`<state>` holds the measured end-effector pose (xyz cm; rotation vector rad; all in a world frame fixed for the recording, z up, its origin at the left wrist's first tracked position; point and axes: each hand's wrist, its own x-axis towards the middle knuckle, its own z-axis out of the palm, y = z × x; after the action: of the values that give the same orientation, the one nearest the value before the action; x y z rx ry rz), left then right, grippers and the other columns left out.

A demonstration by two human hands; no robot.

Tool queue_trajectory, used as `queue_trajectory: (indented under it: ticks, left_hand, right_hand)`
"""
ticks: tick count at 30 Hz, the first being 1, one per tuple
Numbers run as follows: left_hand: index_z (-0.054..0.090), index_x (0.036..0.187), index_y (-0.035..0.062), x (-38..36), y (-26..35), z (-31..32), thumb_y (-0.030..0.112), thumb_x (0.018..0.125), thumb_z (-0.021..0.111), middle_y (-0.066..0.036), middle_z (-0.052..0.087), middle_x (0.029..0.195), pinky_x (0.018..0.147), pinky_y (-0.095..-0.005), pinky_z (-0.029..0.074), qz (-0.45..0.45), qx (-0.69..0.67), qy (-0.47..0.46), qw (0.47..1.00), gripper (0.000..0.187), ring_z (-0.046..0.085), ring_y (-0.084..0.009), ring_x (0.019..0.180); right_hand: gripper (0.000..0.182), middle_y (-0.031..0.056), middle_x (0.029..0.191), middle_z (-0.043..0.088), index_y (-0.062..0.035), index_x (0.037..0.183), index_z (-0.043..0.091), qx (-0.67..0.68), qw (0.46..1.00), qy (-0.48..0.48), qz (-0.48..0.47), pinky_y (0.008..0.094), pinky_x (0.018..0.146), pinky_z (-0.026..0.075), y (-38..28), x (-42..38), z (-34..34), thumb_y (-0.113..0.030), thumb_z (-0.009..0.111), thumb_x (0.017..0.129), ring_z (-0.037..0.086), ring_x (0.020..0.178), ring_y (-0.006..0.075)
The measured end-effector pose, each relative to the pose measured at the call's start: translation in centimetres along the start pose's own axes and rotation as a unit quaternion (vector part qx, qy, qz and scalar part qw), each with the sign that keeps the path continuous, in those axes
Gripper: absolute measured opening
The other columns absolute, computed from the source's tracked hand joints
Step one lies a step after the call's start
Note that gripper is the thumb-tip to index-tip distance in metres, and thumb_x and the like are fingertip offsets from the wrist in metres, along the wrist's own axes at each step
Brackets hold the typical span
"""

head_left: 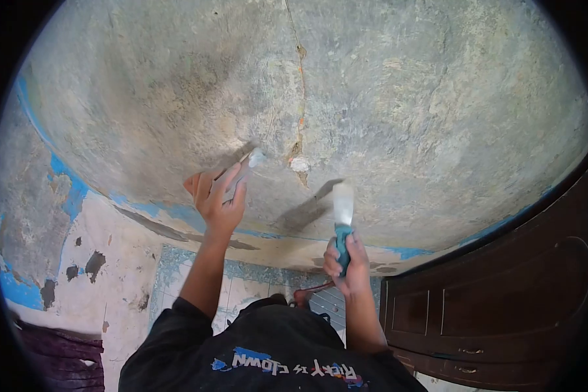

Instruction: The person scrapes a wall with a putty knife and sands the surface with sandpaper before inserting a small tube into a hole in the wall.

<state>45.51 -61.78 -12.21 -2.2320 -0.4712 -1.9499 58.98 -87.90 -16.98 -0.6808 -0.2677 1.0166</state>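
Note:
A cracked, grey plaster wall (405, 111) fills the view in front of me. My left hand (217, 208) is closed on a thin, flat grey piece (240, 175), pinched between thumb and fingers, with whitish paste (256, 157) at its upper end. In my right hand (351, 266) is a putty knife, its teal handle (342, 243) wrapped by my fingers. The knife's blade (343, 204) points up at the wall and carries pale paste near its tip. Between the two hands, a white filler patch (299, 164) sits at the lower end of the vertical crack (301, 85).
Dark wooden furniture (509, 287) stands at the right, close to the wall. Peeling blue paint (72, 183) edges the plaster on the left. Below it hangs a dark purple cloth (62, 359). Floor tiles (238, 295) show beneath my arms.

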Motion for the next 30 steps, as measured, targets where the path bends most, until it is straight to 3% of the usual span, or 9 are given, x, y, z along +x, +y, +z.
queue_trajectory:
  ticks: [2, 3, 6, 9, 17, 20, 24, 30]
  left_hand:
    - [0.077, 0.105, 0.0173, -1.6, 0.2, 0.1, 0.009, 0.069, 0.082, 0.000, 0.061, 0.094, 0.084, -0.0389, 0.034, -0.060, 0.000, -0.009, 0.998, 0.037, 0.053, -0.0207, 0.083]
    - [0.077, 0.105, 0.0159, -1.9, 0.3, 0.1, 0.008, 0.070, 0.082, -0.001, 0.061, 0.095, 0.085, -0.0390, 0.035, -0.058, -0.004, -0.022, 0.998, 0.036, 0.053, -0.0222, 0.085]
    - [0.077, 0.105, 0.0133, -2.8, 0.6, 0.1, 0.004, 0.073, 0.080, -0.004, 0.061, 0.099, 0.086, -0.0390, 0.037, -0.057, -0.018, -0.058, 0.997, 0.034, 0.053, -0.0249, 0.090]
    - [0.077, 0.105, 0.0140, -2.6, 0.3, 0.1, 0.003, 0.074, 0.079, -0.004, 0.061, 0.102, 0.085, -0.0380, 0.036, -0.056, -0.030, -0.055, 0.996, 0.033, 0.053, -0.0241, 0.091]
    - [0.078, 0.103, 0.0200, -1.8, -1.7, 2.1, 0.005, 0.075, 0.079, 0.001, 0.063, 0.100, 0.088, -0.0370, 0.032, -0.095, -0.069, 0.015, 0.993, 0.032, 0.052, -0.0207, 0.092]
    - [0.076, 0.102, 0.0114, -1.6, -1.9, 2.7, -0.002, 0.075, 0.078, -0.006, 0.063, 0.103, 0.083, -0.0362, 0.038, -0.073, -0.076, 0.019, 0.994, 0.030, 0.053, -0.0247, 0.093]
    - [0.075, 0.098, 0.0127, -1.9, -2.4, 3.5, -0.002, 0.074, 0.080, -0.005, 0.063, 0.101, 0.083, -0.0358, 0.038, -0.059, -0.091, 0.028, 0.994, 0.028, 0.051, -0.0243, 0.094]
    - [0.074, 0.096, 0.0149, -0.7, -3.1, 3.9, 0.000, 0.074, 0.082, -0.003, 0.061, 0.101, 0.083, -0.0363, 0.038, -0.028, -0.087, 0.046, 0.995, 0.028, 0.047, -0.0250, 0.098]
  right_hand:
    - [0.020, 0.0046, 0.076, 0.049, -0.0164, 0.119, 0.046, 0.029, 0.999, -0.016, -0.001, 0.0231, 0.045, 0.031, -0.6, 1.4, 1.3, -0.034, 0.047, 0.108, 0.039, 0.052, 0.0089]
    - [0.030, 0.0030, 0.076, 0.049, -0.0172, 0.115, 0.050, 0.013, 1.000, -0.012, 0.002, 0.0218, 0.044, 0.028, -0.7, 1.9, 2.0, -0.045, 0.041, 0.108, 0.037, 0.051, 0.0078]
    - [0.034, 0.0026, 0.075, 0.048, -0.0182, 0.114, 0.051, 0.041, 0.998, -0.029, 0.027, 0.0220, 0.044, 0.027, -0.4, 2.8, 3.2, -0.049, 0.039, 0.108, 0.036, 0.050, 0.0079]
    - [0.034, 0.0023, 0.074, 0.048, -0.0190, 0.116, 0.050, -0.025, 0.999, -0.029, 0.023, 0.0225, 0.044, 0.026, -0.4, 2.8, 5.0, -0.051, 0.040, 0.107, 0.035, 0.049, 0.0080]
    - [0.035, 0.0019, 0.072, 0.047, -0.0201, 0.120, 0.049, -0.053, 0.999, 0.008, -0.008, 0.0237, 0.043, 0.025, 1.5, 3.7, 5.2, -0.051, 0.039, 0.107, 0.033, 0.048, 0.0082]
    - [0.035, 0.0017, 0.072, 0.047, -0.0198, 0.118, 0.049, -0.044, 0.999, 0.018, -0.011, 0.0237, 0.043, 0.024, 2.2, 3.8, 5.2, -0.051, 0.040, 0.107, 0.032, 0.048, 0.0082]
    - [0.025, 0.0054, 0.072, 0.047, -0.0170, 0.120, 0.043, 0.001, 0.999, 0.024, -0.022, 0.0228, 0.043, 0.026, 2.9, 3.8, 5.7, -0.040, 0.040, 0.110, 0.035, 0.049, 0.0096]
    - [0.027, 0.0055, 0.072, 0.047, -0.0151, 0.119, 0.043, -0.008, 0.998, 0.029, -0.052, 0.0232, 0.042, 0.025, 3.6, 3.8, 6.9, -0.040, 0.038, 0.110, 0.033, 0.048, 0.0097]
